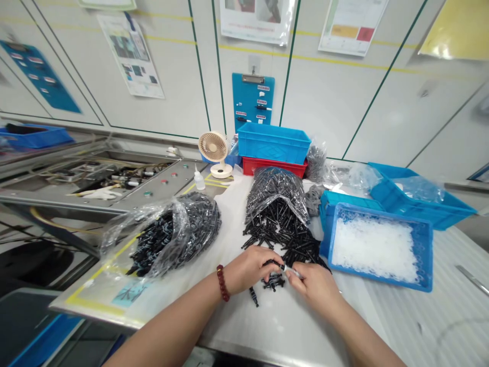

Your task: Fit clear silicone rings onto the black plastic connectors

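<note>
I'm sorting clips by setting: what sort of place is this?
Probably a factory assembly bench: small black parts spill from a clear bag, a blue tray holds many whitish pieces, and a blue clipboard hangs on the wall behind.

Factory workshop with plastic bins [275, 145], clipboards [249, 93]

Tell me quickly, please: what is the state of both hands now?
Left hand: closed, holding a slim black part.
Right hand: closed, holding a whitish piece at the black part's end.
</note>
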A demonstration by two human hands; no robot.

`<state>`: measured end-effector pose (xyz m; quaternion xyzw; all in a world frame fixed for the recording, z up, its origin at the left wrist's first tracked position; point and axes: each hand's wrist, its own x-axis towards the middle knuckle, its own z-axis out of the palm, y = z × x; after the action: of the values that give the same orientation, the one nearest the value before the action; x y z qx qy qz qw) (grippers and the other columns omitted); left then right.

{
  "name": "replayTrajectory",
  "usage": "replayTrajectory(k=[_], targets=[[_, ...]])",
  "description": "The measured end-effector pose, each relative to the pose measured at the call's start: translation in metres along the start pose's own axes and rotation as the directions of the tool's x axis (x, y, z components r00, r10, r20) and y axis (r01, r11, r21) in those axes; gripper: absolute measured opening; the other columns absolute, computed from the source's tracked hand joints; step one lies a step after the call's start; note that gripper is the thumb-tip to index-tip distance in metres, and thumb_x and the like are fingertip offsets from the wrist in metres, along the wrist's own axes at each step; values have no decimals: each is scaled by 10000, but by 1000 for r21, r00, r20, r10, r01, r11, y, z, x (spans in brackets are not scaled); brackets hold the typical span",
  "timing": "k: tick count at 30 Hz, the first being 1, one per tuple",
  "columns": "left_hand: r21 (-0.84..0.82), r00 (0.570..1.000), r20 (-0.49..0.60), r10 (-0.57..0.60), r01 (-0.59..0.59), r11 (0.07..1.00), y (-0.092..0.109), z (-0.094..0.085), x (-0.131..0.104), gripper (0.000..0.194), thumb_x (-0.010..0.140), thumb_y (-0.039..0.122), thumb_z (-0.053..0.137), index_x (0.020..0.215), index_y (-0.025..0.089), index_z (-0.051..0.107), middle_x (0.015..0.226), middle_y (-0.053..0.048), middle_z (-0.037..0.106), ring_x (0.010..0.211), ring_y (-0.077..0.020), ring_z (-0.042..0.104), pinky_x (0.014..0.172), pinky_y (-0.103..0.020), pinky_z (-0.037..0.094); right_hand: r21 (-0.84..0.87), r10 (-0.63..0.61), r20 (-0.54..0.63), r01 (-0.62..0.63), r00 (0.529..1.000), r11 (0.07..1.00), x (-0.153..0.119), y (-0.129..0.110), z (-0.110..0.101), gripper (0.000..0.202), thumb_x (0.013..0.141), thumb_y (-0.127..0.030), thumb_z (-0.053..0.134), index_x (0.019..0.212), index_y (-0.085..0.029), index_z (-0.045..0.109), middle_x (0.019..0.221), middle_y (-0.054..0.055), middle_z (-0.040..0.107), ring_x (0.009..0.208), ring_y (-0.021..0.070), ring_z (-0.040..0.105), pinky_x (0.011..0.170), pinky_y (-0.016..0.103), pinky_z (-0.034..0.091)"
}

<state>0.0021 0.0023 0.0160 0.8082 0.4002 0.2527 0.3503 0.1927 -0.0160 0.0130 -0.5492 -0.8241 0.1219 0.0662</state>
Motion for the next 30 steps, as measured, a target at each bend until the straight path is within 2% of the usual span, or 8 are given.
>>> replayTrajectory(k=[5,13,16,19,22,26,28,30], targets=[[-5,1000,6,19,-19,1000,-2,3,-1,165,839,194,509,875,141,661,596,6,633,488,-95,569,617,-189,479,-72,56,-6,-57,998,996,0,-1,3,376,865,-424,424,590,-191,530,616,36,623,572,149,550,495,272,154],[52,1000,6,22,-22,998,-6,0,-1,175,846,208,506,905,149,660,735,-20,676,453,-74,555,601,-188,482,-104,140,-42,-144,989,984,0,0,3,335,829,-427,446,599,-198,529,628,48,636,574,171,568,485,275,150],[126,990,29,138,-140,982,-9,-8,-2,195,862,234,499,906,157,672,801,-47,687,619,-113,612,712,-212,476,-76,147,-74,-152,986,985,0,3,-2,259,834,-353,424,655,-200,532,622,33,623,584,168,558,493,269,177],[168,971,117,210,-227,959,-10,-16,-4,214,870,229,485,945,171,676,1043,-84,646,916,-165,599,840,-244,437,12,86,-124,-85,989,996,0,7,-3,217,852,-258,358,759,-199,545,673,25,626,640,171,561,532,261,260],[191,990,77,115,-128,973,-9,-18,-6,227,863,243,493,1017,186,649,1049,-75,631,924,-169,579,844,-259,425,169,9,-146,16,989,986,1,10,0,280,895,-287,291,933,-192,552,810,45,648,727,183,583,617,268,358],[89,992,-41,-119,123,988,-8,-14,-6,305,824,314,531,1092,169,557,749,-3,608,668,-135,546,663,-233,446,342,-32,-130,75,991,937,1,11,4,318,904,-331,292,1074,-201,527,926,54,656,797,188,598,681,278,421],[29,990,-52,-128,130,991,-8,-10,-5,287,843,274,478,1101,159,525,806,-16,598,714,-139,538,685,-240,449,370,-37,-139,87,990,925,0,10,3,317,898,-307,290,1078,-199,528,915,52,653,788,184,591,683,278,429],[9,997,-54,-46,47,999,-10,-8,-3,281,859,179,396,1105,160,532,945,-54,591,855,-150,533,792,-259,438,374,-44,-149,97,988,922,-1,10,1,310,890,-279,282,1039,-190,539,851,49,644,745,178,578,661,270,430]])
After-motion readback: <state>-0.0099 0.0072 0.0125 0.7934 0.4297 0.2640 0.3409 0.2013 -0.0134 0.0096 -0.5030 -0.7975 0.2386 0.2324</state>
